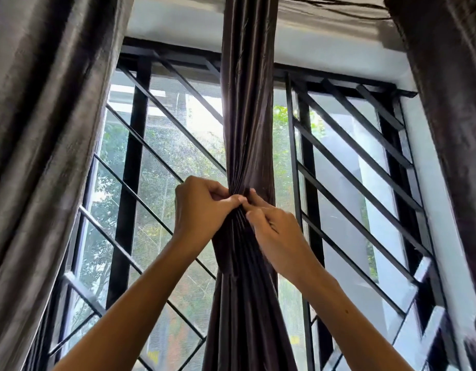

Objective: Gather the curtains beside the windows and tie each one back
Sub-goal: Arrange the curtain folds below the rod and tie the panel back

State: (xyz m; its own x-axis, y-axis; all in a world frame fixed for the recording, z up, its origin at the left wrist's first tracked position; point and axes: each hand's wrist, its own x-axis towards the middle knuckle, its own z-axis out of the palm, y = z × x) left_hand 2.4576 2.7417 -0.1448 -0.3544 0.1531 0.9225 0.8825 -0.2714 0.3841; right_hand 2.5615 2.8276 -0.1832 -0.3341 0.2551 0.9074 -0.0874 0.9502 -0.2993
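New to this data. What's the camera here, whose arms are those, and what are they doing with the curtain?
There is no robot. One wide-angle camera sits on a person's head and looks up past their own bare arms at a window.

The left hand and the right hand meet at the waist of the middle curtain, a dark, shiny panel bunched into a narrow column. Both hands pinch its folds there, so they seem to be gathering or fastening it. No separate tie-back is visible.

Behind it is a window with black diagonal bars. The left curtain and the right curtain hang at the edges of the frame.
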